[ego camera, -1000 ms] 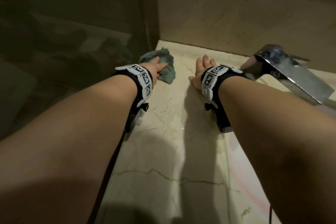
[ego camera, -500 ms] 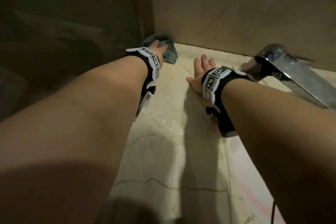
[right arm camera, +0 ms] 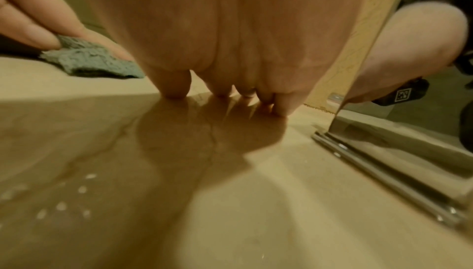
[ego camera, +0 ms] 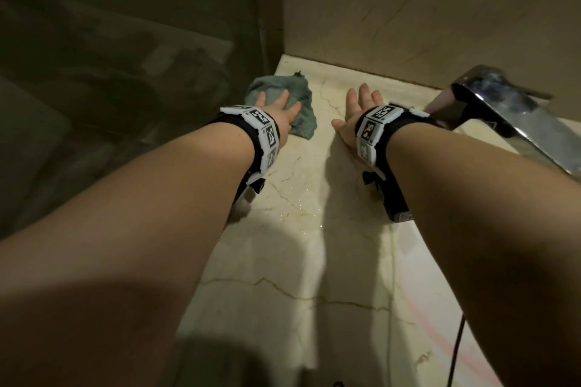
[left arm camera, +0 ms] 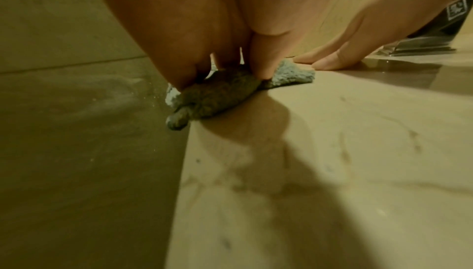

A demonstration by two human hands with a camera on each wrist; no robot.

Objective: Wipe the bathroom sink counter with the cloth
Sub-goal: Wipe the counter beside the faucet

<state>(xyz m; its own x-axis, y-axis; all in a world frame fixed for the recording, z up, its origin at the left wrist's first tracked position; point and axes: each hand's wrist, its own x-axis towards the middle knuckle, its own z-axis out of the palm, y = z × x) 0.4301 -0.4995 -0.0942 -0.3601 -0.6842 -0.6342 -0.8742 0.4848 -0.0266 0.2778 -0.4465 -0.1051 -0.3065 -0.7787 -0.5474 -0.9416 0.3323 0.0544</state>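
Note:
A crumpled grey-green cloth (ego camera: 300, 104) lies near the counter's far left corner, against the glass panel. My left hand (ego camera: 276, 107) presses flat on it with straight fingers; from the left wrist view the cloth (left arm camera: 217, 95) bunches under the palm, and it shows as cloth (right arm camera: 94, 65) in the right wrist view. My right hand (ego camera: 358, 110) rests flat on the bare beige marble counter (ego camera: 292, 261), fingers spread, just right of the cloth. Its fingertips (right arm camera: 176, 91) touch the wet stone.
A chrome faucet (ego camera: 515, 116) juts out at the right, close to my right wrist; its base (right arm camera: 384, 152) sits beside the fingers. A glass panel (ego camera: 125, 88) bounds the counter's left edge, a tiled wall (ego camera: 424, 9) the back. Water drops (ego camera: 301, 210) lie mid-counter.
My left hand slid the cloth back out of the far left corner toward me and a little to the right. The right hand stayed planted on the counter.

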